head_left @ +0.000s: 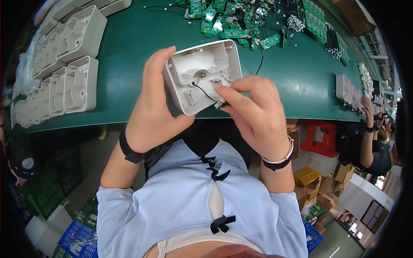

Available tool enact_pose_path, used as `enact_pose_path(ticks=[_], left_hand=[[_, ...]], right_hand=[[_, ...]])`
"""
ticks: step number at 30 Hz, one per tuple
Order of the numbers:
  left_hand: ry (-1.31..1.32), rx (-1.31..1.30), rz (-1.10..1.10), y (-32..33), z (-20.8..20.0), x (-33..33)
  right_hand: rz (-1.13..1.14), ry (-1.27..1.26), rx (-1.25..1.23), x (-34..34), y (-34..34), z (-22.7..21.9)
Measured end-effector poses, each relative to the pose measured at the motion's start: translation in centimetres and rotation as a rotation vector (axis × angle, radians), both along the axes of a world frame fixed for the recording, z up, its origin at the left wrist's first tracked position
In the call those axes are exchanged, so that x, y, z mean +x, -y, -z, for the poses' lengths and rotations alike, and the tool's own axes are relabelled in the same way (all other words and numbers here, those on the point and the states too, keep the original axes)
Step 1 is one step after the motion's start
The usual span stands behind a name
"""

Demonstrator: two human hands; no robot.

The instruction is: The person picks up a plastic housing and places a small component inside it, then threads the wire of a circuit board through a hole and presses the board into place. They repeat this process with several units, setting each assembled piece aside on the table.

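A white plastic housing (199, 64) is tilted up over the table's near edge, its open inside toward me. My left hand (155, 103) grips it by the left side, thumb below and fingers up along the wall. Inside are posts, ribs and a central screw boss. A thin black cable (204, 91) runs from a hole near the middle down to the lower right edge. There my right hand (254, 107) pinches a small circuit board (220, 104) at the cable's end, mostly hidden by the fingers.
Rows of similar white housings (79, 86) stand at left on the green table (129, 56). Green circuit boards (234, 32) with black cables lie heaped at the back. More housings (344, 88) stand at right, near another person's hand (368, 109). A red stool (316, 138) and cartons (307, 178) are below right.
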State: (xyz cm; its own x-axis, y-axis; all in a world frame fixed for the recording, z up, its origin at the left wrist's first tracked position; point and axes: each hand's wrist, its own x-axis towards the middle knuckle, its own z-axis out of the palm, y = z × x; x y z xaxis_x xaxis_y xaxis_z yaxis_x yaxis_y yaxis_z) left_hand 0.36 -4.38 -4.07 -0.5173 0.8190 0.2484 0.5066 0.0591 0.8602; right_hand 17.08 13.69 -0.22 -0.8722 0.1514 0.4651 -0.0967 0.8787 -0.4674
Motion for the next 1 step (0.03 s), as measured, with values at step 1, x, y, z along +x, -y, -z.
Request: enact_pose_path(ticks=[1], left_hand=[[0.030, 0.007, 0.003, -0.06, 0.13, 0.13]], right_hand=[[0.005, 0.013, -0.059, 0.11, 0.45, 0.16]])
